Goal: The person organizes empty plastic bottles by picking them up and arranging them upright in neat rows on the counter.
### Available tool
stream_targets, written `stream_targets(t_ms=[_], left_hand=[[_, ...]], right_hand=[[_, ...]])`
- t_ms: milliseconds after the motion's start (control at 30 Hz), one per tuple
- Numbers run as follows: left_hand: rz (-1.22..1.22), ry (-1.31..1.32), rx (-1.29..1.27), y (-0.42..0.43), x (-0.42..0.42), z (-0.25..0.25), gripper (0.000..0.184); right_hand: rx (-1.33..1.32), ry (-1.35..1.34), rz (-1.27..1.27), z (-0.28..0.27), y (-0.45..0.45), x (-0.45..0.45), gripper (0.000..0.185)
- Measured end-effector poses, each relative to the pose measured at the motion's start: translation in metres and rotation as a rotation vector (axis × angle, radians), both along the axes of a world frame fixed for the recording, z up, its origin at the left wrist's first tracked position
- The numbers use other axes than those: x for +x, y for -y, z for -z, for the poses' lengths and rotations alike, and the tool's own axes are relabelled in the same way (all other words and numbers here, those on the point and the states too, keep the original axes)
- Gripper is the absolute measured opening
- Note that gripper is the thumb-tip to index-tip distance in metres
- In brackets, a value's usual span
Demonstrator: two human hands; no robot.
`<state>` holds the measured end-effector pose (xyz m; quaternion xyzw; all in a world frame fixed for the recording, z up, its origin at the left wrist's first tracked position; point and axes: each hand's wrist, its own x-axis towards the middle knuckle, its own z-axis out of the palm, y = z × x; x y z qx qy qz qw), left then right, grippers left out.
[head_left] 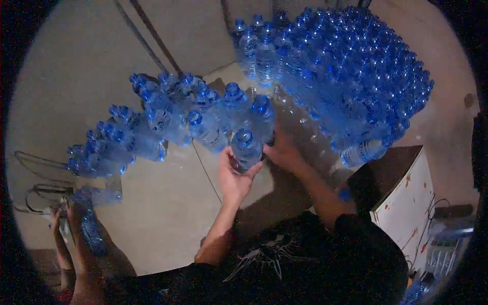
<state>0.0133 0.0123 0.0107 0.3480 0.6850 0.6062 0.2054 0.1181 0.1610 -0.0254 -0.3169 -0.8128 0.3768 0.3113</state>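
Observation:
Near the middle of the view, my left hand [237, 178] is wrapped round the lower part of a clear bottle with a blue cap [245, 147]. My right hand [282, 150] is just right of it, beside another blue-capped bottle [262, 118]; its fingers are partly hidden, and what they hold is hard to make out. More upright bottles stand close behind, among them one [207, 133] to the left and one [233, 104] farther back.
A large mass of blue-capped bottles [351, 76] fills the upper right. A row of bottles [114, 142] runs leftward. Another person's hands [63, 216] are at the lower left near bottles. A stained white box [406, 203] stands at the right.

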Motion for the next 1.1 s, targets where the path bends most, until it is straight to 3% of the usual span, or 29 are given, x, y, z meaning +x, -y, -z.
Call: stream_targets(t_ms=[100, 167, 267, 333, 400, 500, 567, 633, 700, 867, 1000, 1067, 1100], left_hand=[[-0.015, -0.027, -0.153, 0.005, 0.003, -0.005, 0.064], [-0.039, -0.056, -0.243, 0.009, 0.003, -0.008, 0.064], [-0.100, -0.323, -0.124, 0.009, 0.000, 0.012, 0.065], [-0.127, -0.371, -0.156, 0.008, 0.001, 0.012, 0.067], [-0.135, -0.353, -0.175, 0.005, 0.010, 0.006, 0.069], [-0.103, -0.282, -0.165, -0.021, 0.029, -0.016, 0.070], [-0.074, -0.277, -0.125, -0.048, 0.040, -0.014, 0.069], [-0.122, -0.361, -0.085, -0.089, 0.052, -0.004, 0.067], [-0.160, -0.398, -0.056, -0.129, 0.057, 0.002, 0.065], [-0.239, -0.308, 0.047, -0.191, 0.058, 0.012, 0.065], [-0.267, -0.393, 0.147, -0.136, 0.050, 0.018, 0.061], [-0.253, 0.141, 0.090, -0.069, 0.044, 0.055, 0.059], [-0.420, 0.101, 0.063, -0.037, 0.043, 0.036, 0.059]], right_hand=[[0.240, 0.060, 0.221, 0.035, -0.032, -0.013, 0.066], [0.267, 0.061, 0.383, 0.043, -0.065, -0.032, 0.061], [0.459, 0.133, 0.561, 0.033, -0.091, -0.048, 0.057], [0.416, 0.253, 0.581, 0.007, -0.097, -0.049, 0.054], [0.154, 0.414, 0.511, -0.021, -0.101, -0.048, 0.051], [0.217, 0.320, 0.436, 0.000, -0.096, -0.011, 0.045], [-0.053, 0.376, 0.566, -0.033, -0.057, 0.027, 0.032], [0.003, 0.085, 0.375, 0.005, -0.037, 0.080, 0.024], [-0.126, -0.025, 0.309, 0.010, -0.012, 0.101, 0.022], [-0.148, -0.052, 0.314, -0.002, -0.007, 0.115, 0.024], [-0.295, -0.260, 0.154, -0.021, 0.000, 0.061, 0.039], [-0.188, -0.272, 0.034, -0.020, -0.012, 0.017, 0.057], [0.000, -0.225, -0.037, -0.023, -0.020, -0.006, 0.067]])
